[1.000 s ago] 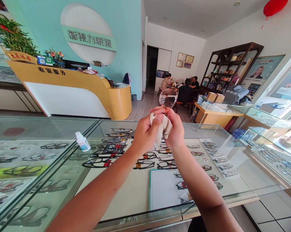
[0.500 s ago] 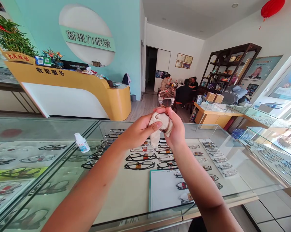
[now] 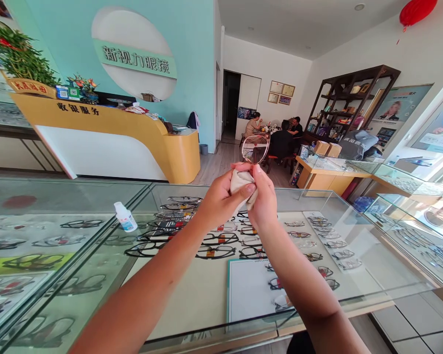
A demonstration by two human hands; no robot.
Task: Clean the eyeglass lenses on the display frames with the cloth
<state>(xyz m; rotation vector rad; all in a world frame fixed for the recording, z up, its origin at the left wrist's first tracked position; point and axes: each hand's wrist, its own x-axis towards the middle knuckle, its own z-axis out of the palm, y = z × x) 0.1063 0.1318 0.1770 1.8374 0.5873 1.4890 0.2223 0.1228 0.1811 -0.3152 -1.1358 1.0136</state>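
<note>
Above the glass counter, my left hand (image 3: 225, 194) is closed on a cream cloth (image 3: 242, 183), its thumb pressing the cloth. My right hand (image 3: 263, 196) is closed beside it, fingers gripping a pair of thin-framed eyeglasses (image 3: 256, 149). One round lens stands up above my fingers; the other is hidden by the cloth and hands. The two hands touch around the cloth. A small white bottle (image 3: 125, 217) with a blue label stands on the glass to the left, apart from my hands.
Rows of glasses (image 3: 217, 238) lie inside the glass display case (image 3: 170, 339) beneath my arms. Beyond it are a yellow and white reception desk (image 3: 180, 157) and several people seated at a table at the back. More glass showcases (image 3: 401, 196) stand to the right.
My left hand and the cloth have shifted right, closer to my right hand. The cloth is bunched tighter, covering the lower lens, and the upper lens has turned slightly.
</note>
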